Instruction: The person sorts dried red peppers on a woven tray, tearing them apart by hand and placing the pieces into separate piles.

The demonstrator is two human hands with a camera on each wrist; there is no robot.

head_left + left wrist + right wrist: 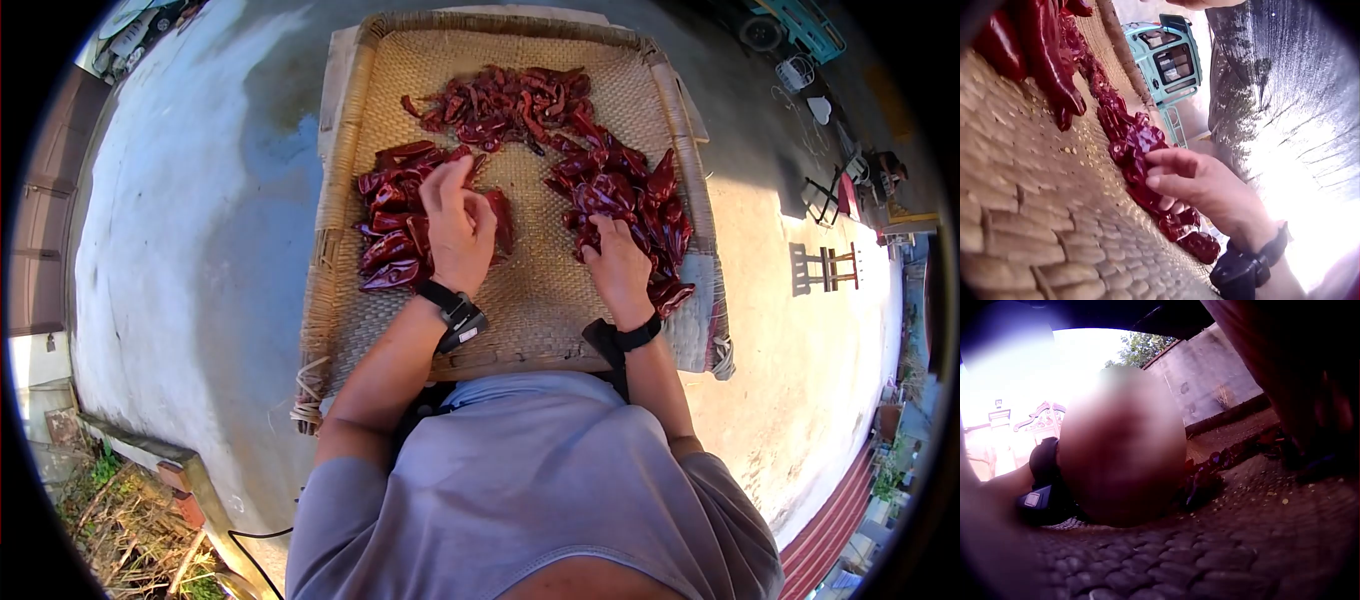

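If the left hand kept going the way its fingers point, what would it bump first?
Probably the dried red chillies just past the fingertips of the left hand, on the woven tray. How high the hand is above them is unclear.

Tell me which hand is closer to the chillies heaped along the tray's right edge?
Right. The right hand rests on those chillies; the left hand is across the tray, on the left heap.

No writing, label, brand, number or sign is legible in any view. The black wrist device (462,318) at the near edge of the woven tray (520,320) carries a small pale patch, too blurred to read. The teal vehicle (1169,59) beyond the tray shows no readable marking.
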